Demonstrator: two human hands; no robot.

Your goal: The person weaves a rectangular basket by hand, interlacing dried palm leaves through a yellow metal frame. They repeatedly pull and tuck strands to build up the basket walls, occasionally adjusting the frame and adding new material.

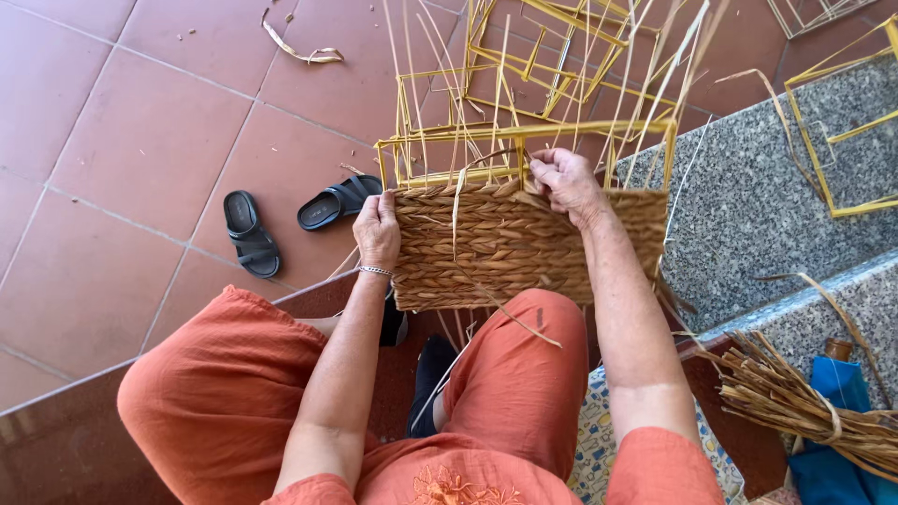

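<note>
Left hand (377, 227) grips the left edge of the half-woven basket (505, 245), steadying it on my knee. Right hand (565, 180) pinches a strand (457, 208) at the top row by the yellow frame (524, 133). I judge weaving mid-wall; next tuck needs strand pulled tight behind an upright. Red tile floor (140, 140), two black sandals (251, 234), granite step (748, 206), straw bundle (795, 402) on the right

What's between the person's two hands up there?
In the head view, the woven straw panel of a half-made basket spans from the left hand, on its edge, to the right hand at its top rim.
</note>
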